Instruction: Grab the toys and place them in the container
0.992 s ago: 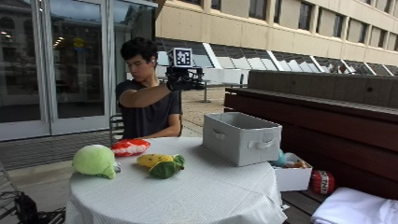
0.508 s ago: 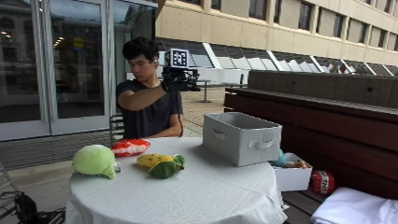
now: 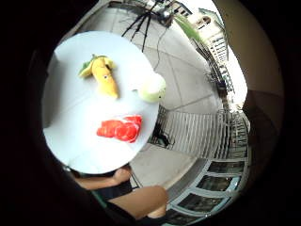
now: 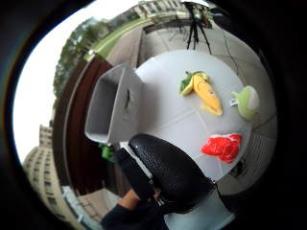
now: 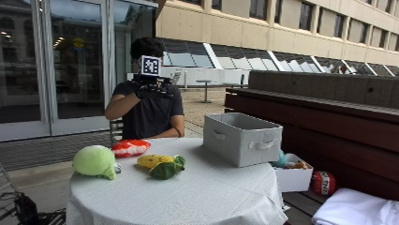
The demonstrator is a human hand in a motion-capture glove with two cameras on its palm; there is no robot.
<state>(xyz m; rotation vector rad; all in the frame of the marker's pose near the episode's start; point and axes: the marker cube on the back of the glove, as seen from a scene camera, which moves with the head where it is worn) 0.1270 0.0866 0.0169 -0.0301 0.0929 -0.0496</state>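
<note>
Outside view: person seated behind round table [image 5: 187, 197]. Gloved right hand [image 5: 148, 87] raised at face level, well above the table, holding nothing; whether its fingers are curled or straight, cannot tell. Grey bin [image 5: 242, 138] on the table's right side. Left side: green toy [image 5: 95, 161], red toy [image 5: 130, 147], yellow toy [image 5: 161, 166], all apart from the bin.

Little-finger view: yellow toy, green toy at the edge, red toy lying on the white cloth.

Thumb view: bin open, seemingly empty; three toys beside it.
</note>
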